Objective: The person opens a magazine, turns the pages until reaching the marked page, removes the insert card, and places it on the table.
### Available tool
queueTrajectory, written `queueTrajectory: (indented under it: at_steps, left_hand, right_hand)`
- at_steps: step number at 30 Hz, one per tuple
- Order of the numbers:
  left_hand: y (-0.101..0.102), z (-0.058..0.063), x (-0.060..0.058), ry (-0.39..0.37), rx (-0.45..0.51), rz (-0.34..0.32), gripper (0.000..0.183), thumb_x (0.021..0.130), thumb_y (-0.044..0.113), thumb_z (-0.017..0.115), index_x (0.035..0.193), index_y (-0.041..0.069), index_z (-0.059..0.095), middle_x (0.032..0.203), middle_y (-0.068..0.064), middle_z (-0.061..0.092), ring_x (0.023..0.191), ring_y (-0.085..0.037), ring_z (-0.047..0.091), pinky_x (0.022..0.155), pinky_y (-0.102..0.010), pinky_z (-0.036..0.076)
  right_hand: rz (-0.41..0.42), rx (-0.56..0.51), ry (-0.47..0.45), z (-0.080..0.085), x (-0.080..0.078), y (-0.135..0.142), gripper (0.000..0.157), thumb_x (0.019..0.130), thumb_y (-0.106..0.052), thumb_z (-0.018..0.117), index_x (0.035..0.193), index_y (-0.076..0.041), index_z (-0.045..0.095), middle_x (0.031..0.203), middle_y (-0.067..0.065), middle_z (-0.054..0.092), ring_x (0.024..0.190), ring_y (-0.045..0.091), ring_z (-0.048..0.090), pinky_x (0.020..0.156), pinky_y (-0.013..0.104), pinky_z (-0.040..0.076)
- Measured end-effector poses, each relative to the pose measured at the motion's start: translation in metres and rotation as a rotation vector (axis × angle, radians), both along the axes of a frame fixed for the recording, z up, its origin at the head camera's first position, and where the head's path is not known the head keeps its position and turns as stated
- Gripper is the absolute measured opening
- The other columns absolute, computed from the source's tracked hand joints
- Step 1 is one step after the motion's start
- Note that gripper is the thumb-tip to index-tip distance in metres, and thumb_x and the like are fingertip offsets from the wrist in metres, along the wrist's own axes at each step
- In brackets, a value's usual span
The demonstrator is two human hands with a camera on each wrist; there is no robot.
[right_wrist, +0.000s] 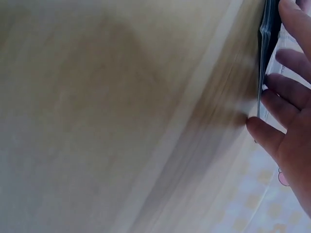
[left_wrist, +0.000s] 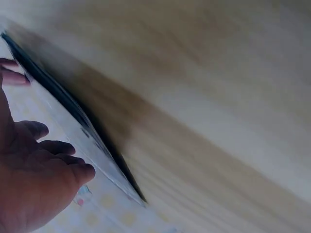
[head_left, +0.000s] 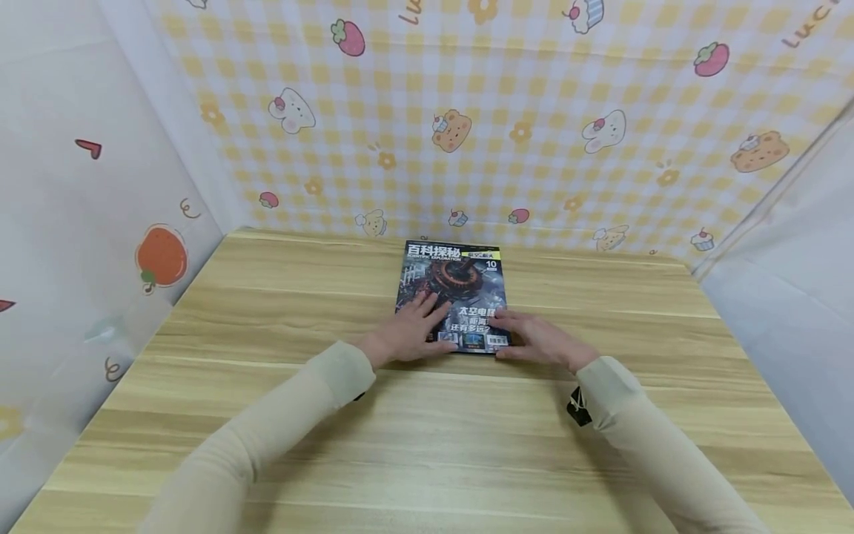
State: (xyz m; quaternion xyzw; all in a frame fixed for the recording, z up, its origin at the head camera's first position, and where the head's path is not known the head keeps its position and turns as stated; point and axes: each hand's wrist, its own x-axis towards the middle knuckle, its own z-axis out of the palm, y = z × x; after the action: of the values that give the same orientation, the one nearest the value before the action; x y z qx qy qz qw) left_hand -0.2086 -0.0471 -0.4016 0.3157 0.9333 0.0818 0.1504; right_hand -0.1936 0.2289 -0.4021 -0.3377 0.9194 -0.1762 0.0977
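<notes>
I see my left hand lying flat, fingers spread, on the near left part of the magazine, while my right hand rests with straight fingers at its near right corner. The magazine lies straight ahead, toward the far edge of the table, long axis pointing away from me. Both hands are equally near. One magazine, two hands.

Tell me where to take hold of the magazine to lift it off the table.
Grip the magazine at its near right corner, from the right side. It lies flat and closed on the table, and the right hand already rests at that edge, so fingers could probably slip under there.
</notes>
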Motion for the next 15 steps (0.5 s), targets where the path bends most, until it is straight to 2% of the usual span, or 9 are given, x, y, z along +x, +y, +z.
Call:
queueTrajectory:
  at_steps: [3,7,11,15]
  left_hand:
    - [0.01,-0.001,0.004,-0.043,0.008,-0.019,0.082,0.091,0.064,0.04,0.153,0.018,0.011,0.158,-0.015,0.005,0.144,-0.035,0.001,0.117,-0.048,0.013]
    - [0.017,-0.004,0.006,-0.051,0.023,-0.043,0.08,0.092,0.061,0.042,0.152,0.016,0.014,0.157,-0.016,0.008,0.144,-0.037,0.005,0.117,-0.047,0.015]
    - [0.019,-0.006,0.007,-0.033,0.04,-0.044,0.074,0.094,0.055,0.043,0.151,0.013,0.02,0.156,-0.017,0.012,0.143,-0.037,0.009,0.116,-0.046,0.017]
    - [0.02,-0.008,0.006,-0.008,0.056,-0.046,0.068,0.095,0.049,0.046,0.149,0.012,0.027,0.155,-0.018,0.017,0.142,-0.037,0.015,0.115,-0.045,0.021]
  right_hand:
    - [0.017,-0.019,-0.017,0.002,0.0,0.002,0.049,0.09,-0.032,0.063,0.13,-0.005,0.056,0.143,0.022,0.041,0.129,0.041,0.041,0.106,0.053,0.033]
    - [0.042,-0.036,-0.036,0.006,-0.001,0.002,0.037,0.093,-0.029,0.058,0.124,-0.008,0.062,0.138,0.02,0.048,0.128,0.038,0.044,0.105,0.052,0.034]
    - [0.052,-0.045,-0.052,0.008,-0.002,0.002,0.033,0.094,-0.024,0.057,0.123,-0.008,0.063,0.135,0.017,0.051,0.128,0.036,0.046,0.105,0.05,0.035]
    - [0.033,-0.063,-0.069,0.008,-0.001,0.003,0.036,0.09,-0.023,0.063,0.123,-0.009,0.062,0.133,0.015,0.054,0.125,0.034,0.048,0.104,0.048,0.038]
